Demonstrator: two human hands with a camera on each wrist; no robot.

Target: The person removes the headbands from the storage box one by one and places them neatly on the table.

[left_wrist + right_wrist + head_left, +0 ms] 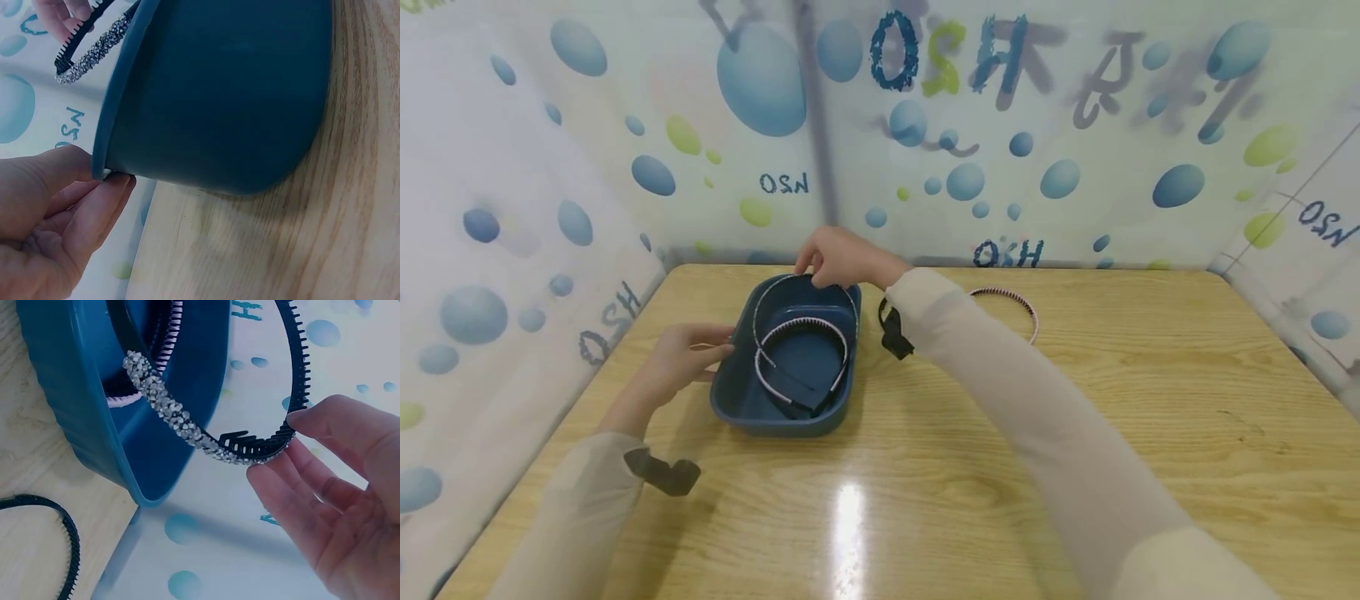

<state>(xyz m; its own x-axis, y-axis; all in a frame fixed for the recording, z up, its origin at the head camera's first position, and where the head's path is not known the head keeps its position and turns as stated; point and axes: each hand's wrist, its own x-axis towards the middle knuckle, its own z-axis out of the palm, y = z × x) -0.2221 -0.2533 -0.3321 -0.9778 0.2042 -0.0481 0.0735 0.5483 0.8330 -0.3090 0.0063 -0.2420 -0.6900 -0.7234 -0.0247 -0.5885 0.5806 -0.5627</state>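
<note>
A blue plastic basin (786,429) stands on the table, its left rim pinched between the thumb and fingers of my left hand (683,360). At the basin's far end, my right hand (842,257) pinches a black toothed headband (178,422) covered with silvery sparkling stones. This headband is tilted, its upper curve above the rim and its ends reaching down into the basin. Inside the basin lies a second headband (758,367), pale pink and black with a striped, toothed band. In the left wrist view, the basin's wall hides most of what it holds.
Another pink-and-black headband (1018,298) lies on the wooden table (970,500) right of the basin, partly hidden by my right forearm. A patterned sheet (887,175) with blue and green dots rises behind the table and along its sides. Dark straps circle both wrists.
</note>
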